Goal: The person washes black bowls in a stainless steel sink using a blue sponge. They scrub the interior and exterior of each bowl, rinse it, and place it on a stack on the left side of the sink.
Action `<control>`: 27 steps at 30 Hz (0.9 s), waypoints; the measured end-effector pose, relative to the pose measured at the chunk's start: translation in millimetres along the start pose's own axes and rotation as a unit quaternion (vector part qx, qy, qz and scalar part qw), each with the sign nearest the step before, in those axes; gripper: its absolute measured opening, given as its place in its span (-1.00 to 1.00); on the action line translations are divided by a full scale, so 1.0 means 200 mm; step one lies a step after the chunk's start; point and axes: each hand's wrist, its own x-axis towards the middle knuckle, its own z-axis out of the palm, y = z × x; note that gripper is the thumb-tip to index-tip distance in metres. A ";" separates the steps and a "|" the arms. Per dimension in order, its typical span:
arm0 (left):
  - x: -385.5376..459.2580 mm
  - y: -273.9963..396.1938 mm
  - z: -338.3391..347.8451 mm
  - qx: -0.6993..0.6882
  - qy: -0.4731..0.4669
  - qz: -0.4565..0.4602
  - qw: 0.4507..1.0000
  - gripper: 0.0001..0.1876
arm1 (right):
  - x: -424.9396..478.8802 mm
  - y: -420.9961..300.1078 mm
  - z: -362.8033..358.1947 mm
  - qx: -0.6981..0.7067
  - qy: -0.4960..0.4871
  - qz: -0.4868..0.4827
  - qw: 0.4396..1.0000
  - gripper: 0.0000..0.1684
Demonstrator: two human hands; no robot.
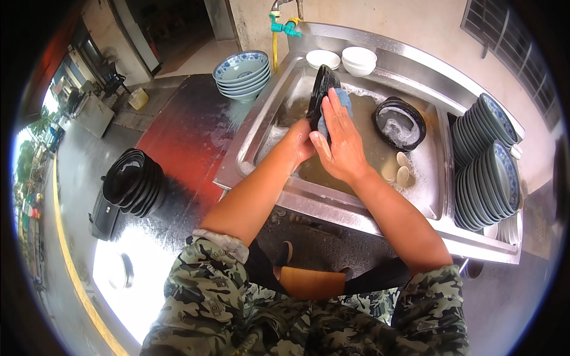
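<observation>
My left hand (300, 140) grips the lower end of a wet black dish (321, 86), tilted up on its edge over a stainless steel sink (329, 189) of murky, foamy water. Against the dish's right side, my right hand (340, 138) presses a blue cloth or sponge (343, 99) with its fingers stretched out. Black bowls (401, 123) lie in the water to the right, suds inside the top one. Below them rest several small pale cups (402, 176). White bowls (359, 60) and white dishes (322, 58) stand at the sink's back edge.
Blue-patterned bowls (242, 75) are stacked on the red and black table (178, 133) at the left, with stacked black bowls (133, 182) nearer me. Tall rows of patterned bowls (485, 191) line the sink's right side. A teal tap (284, 26) is behind. A wooden stool (311, 282) is beneath me.
</observation>
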 end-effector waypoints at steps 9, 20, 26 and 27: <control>-0.01 -0.01 -0.04 -0.008 0.041 -0.071 0.997 -0.63 | 0.05 0.09 0.00 -0.093 -0.069 -0.060 0.992 -0.14; -0.03 -0.01 0.02 0.247 -0.034 -0.198 0.948 -0.82 | 0.11 0.45 -0.19 0.385 0.091 0.309 0.865 -0.28; -0.01 -0.03 -0.09 0.260 -0.083 -0.259 0.927 -0.79 | 0.06 0.56 -0.19 0.651 0.040 0.451 0.609 -0.38; 0.01 -0.03 -0.08 0.255 -0.103 -0.264 0.925 -0.74 | 0.02 0.63 -0.20 0.667 0.031 0.438 0.602 -0.48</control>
